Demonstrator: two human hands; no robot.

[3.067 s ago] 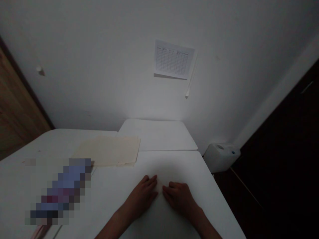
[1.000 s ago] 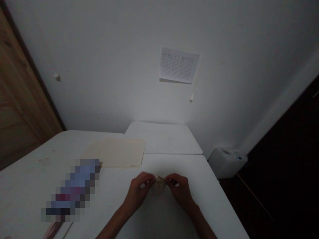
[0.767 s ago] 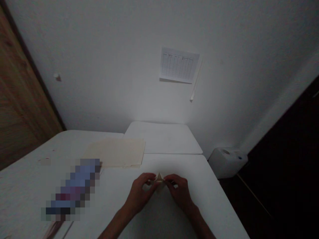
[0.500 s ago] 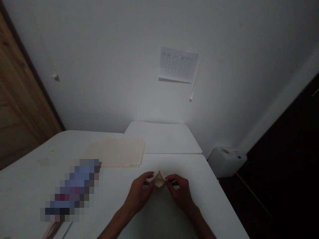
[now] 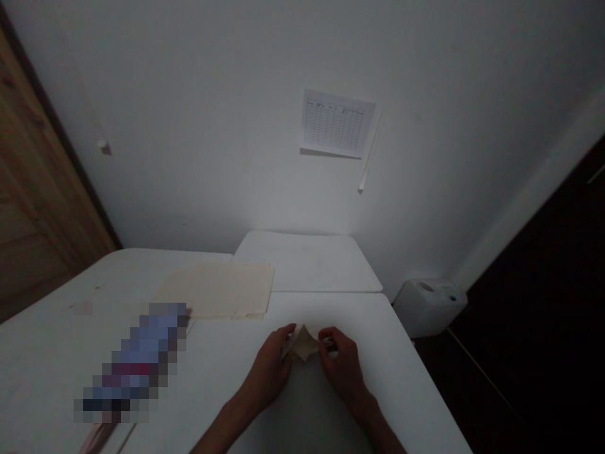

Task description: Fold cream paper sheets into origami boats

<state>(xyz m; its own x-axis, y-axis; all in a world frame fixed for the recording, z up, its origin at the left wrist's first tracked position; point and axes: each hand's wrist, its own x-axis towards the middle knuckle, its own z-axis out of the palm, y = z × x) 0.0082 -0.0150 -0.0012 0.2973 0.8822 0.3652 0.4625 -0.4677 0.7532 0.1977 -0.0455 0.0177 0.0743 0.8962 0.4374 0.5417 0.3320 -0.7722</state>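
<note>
A white table point(image 5: 212, 391) stands against a pale wall point(image 5: 198, 113), which bears a printed sheet point(image 5: 337, 125). A wooden panel point(image 5: 38, 157) shows at far left; a whitish container point(image 5: 428, 309) stands right of the table. Beige sheets point(image 5: 222, 290) lie flat toward the wall, a blurred blue item point(image 5: 149, 353) just beside. Left hand point(image 5: 274, 359) and right hand point(image 5: 343, 359) grip opposite sides of a small folded paper point(image 5: 305, 345) at front centre; contact with the tabletop cannot be determined.

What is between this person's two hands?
In the head view, a small, folded beige piece, apparently paper, is between the left hand and the right hand. Both seem to touch its sides.
</note>
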